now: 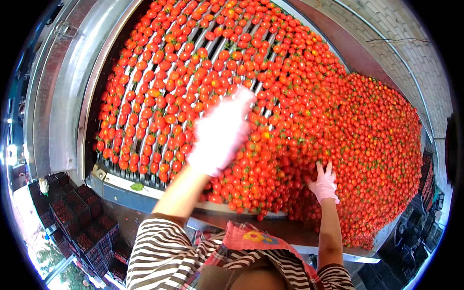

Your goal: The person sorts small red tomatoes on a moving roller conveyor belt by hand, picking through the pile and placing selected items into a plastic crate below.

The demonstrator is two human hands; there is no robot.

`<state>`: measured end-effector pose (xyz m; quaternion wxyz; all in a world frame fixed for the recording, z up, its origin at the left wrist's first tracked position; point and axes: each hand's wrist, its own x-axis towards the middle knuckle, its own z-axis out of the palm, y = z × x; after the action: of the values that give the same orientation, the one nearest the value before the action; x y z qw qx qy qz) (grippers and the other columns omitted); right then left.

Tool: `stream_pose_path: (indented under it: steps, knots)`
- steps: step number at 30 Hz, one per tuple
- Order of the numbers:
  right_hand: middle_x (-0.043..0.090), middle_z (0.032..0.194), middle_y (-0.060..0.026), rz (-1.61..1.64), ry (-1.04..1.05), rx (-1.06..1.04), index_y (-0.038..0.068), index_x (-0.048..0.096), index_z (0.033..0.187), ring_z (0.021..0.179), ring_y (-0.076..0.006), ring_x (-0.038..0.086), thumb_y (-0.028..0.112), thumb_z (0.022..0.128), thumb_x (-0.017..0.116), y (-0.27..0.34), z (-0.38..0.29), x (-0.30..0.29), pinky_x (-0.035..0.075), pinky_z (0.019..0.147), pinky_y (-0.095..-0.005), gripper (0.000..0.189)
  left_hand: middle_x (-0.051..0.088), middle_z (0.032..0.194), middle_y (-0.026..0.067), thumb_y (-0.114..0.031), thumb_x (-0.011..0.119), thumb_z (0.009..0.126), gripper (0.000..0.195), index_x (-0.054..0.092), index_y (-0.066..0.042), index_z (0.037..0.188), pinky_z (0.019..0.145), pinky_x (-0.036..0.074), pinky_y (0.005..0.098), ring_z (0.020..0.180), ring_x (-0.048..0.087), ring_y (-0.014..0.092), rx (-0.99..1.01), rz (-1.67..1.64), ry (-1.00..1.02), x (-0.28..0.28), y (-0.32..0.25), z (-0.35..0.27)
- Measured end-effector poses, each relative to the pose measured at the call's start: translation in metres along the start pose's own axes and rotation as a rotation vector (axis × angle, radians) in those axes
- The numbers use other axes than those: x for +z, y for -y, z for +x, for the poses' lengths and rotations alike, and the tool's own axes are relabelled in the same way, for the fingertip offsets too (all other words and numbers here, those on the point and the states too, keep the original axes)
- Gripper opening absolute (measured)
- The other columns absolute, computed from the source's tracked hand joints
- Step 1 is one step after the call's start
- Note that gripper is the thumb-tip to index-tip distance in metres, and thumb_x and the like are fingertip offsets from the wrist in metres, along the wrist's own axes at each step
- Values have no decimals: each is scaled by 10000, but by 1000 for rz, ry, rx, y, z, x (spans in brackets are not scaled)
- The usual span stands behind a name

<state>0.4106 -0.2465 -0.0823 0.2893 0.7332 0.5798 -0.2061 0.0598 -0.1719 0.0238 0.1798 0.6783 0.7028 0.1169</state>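
Small red tomatoes (377,145), some with green stems, lie in a deep heap at the right and more thinly over a roller conveyor (214,47) at the left. My left hand (221,134), in a pale pink glove, is over the middle of the conveyor; it is blurred and overexposed, so its fingers and anything in them cannot be made out. Gloved in pink too, my right hand (323,185) rests at the near edge of the heap with its fingers spread, touching tomatoes. Near it the tomatoes are blurred.
A metal rim (139,190) with a green leaf (137,186) on it borders the conveyor's near side. Stacked crates of tomatoes (87,217) stand on the floor at lower left. A curved metal wall (72,90) lies left, a brick wall (417,54) at upper right.
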Motion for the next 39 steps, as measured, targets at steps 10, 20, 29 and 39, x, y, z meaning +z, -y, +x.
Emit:
stream_pose_path:
  steps: [10, 20, 29, 39]
  knots:
    - [452, 1469, -78, 315, -452, -902, 189, 554, 1350, 1380, -326, 378, 404, 890, 563, 216, -45, -17, 289, 1124, -581, 507, 571, 1204, 221, -191, 462, 976, 401, 450, -228, 1374, 651, 565, 470, 855, 683, 368, -156, 615, 91, 13, 63, -59]
    - [444, 1437, -57, -120, -356, -847, 246, 576, 1307, 1368, -323, 355, 453, 807, 652, 67, -47, 43, 295, 1067, -652, 546, 564, 1115, 241, -199, 473, 960, 375, 507, -207, 1333, 590, 550, 495, 754, 694, 359, 51, 16, 354, 174, -42, -160]
    - [389, 1499, -178, -160, 51, -213, 233, 487, 1415, 1420, -350, 321, 490, 840, 654, -51, -100, 51, 308, 1083, -636, 652, 582, 993, 176, -129, 450, 958, 399, 451, -180, 1353, 675, 514, 490, 710, 638, 334, -182, -62, -151, 27, 20, -195]
    - [516, 1352, -100, 146, -300, -973, 185, 587, 1252, 1322, -325, 429, 452, 829, 632, 91, -118, 96, 371, 1031, -555, 503, 612, 1058, 278, -194, 457, 949, 418, 384, -84, 1346, 743, 539, 524, 870, 662, 447, -208, 78, 209, 99, 15, -218]
